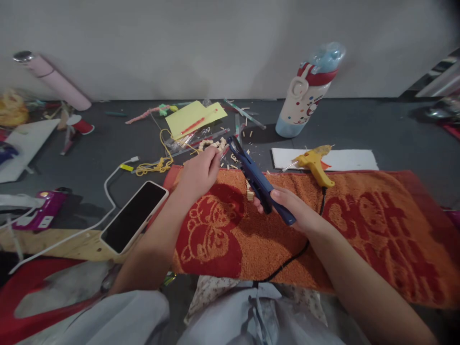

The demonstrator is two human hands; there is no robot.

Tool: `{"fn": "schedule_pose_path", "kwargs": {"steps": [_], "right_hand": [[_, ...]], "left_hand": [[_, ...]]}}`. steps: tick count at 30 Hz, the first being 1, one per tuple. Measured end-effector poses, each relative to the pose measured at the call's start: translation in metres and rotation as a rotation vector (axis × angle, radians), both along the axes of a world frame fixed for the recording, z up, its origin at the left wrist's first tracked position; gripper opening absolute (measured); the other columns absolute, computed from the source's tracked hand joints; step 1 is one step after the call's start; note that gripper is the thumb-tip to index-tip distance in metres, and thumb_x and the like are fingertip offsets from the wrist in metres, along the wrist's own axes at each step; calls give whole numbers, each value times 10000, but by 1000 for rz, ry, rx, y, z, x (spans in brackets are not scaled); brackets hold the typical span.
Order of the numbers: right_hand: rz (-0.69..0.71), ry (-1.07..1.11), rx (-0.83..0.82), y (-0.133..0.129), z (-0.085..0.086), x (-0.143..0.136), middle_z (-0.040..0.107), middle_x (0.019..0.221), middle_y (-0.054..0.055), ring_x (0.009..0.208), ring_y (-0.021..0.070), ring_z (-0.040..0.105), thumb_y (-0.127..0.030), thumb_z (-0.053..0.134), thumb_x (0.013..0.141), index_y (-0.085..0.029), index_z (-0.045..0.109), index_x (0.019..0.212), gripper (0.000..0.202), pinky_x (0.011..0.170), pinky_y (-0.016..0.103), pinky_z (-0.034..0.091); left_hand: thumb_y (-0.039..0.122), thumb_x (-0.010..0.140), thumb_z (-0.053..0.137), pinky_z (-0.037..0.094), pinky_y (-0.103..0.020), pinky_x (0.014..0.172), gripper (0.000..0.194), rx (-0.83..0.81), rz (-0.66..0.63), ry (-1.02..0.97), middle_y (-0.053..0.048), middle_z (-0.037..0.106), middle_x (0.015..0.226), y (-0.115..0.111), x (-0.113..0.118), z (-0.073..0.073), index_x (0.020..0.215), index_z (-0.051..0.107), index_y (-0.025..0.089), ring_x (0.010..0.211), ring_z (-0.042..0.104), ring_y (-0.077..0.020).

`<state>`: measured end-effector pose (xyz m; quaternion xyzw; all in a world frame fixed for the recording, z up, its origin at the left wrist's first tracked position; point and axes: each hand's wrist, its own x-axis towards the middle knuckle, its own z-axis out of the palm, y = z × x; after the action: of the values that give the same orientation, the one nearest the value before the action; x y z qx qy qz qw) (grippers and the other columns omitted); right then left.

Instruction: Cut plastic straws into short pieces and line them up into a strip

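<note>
Right hand: Your right hand [296, 207] is gripping blue pliers [259, 177] above the orange towel [268, 235], its fingers curling around the handles.
Left hand: Your left hand [203, 170] is pinching its fingers together on a thin reddish stick [224, 152], which is pointing toward the head of the pliers; whether the two are touching is too small to tell.
Pale bits: A small stack of pale bits [250, 194] is lying on the towel beside the pliers, while more are scattering the counter [125, 139] beyond.
Glue gun: A yellow glue gun [314, 165] is resting on a white strip [354, 159] behind the towel, its black cord trailing across the cloth.
Phone: A dark-screened phone [134, 217] is lying left of your left forearm.
</note>
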<state>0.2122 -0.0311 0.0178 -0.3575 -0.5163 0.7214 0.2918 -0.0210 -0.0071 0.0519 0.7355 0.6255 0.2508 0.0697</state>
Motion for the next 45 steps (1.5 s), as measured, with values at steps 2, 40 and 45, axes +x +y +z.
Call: {"fn": "schedule_pose_path", "kwargs": {"steps": [2,40,45], "right_hand": [[-14,8,4,0,0,0,616,832,49,700,148,563,-596,587,753,-170,629,868,443,681,268,465],[63,2,-48,-1,-1,-4,547,728,15,601,109,494,-520,612,777,-168,568,799,354,531,231,361],[11,30,12,-2,-3,-8,526,697,5,587,108,473,-541,609,770,-171,550,770,374,531,239,349]], "left_hand": [[316,917,349,312,-279,604,223,-8,-8,16,-34,561,690,0,0,-1,858,529,198,637,503,-163],[326,928,356,334,-277,573,234,30,-27,140,-34,567,692,-1,0,-5,811,511,197,652,561,-174],[385,946,298,380,-286,590,293,28,-6,-95,-31,571,678,1,1,-11,907,517,194,622,557,-163]]}}
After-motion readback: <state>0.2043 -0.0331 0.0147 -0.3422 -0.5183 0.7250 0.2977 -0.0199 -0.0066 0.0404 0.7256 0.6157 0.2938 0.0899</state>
